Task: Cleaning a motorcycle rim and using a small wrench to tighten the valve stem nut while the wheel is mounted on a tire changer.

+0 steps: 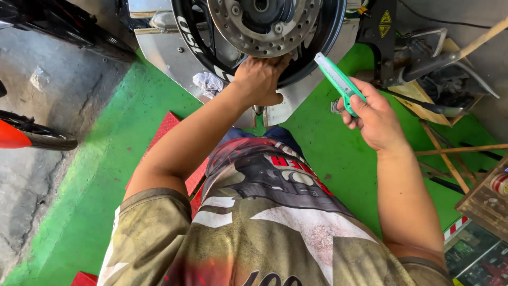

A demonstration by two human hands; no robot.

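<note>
The left hand (259, 79) presses against the black wheel (312, 47) rim below the brake disc (264, 26). The right hand (373, 116), closed around a green utility knife (338, 82), seems poised to cut there; that calls for careful aim.

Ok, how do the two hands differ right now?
The left hand is pressed against the black wheel rim below the brake disc, holding no tool; the right hand is held off the wheel, gripping a green utility knife. The left reaches forward with its back towards the camera; the right is raised, the knife pointing up and to the left. Both are bare.
</note>
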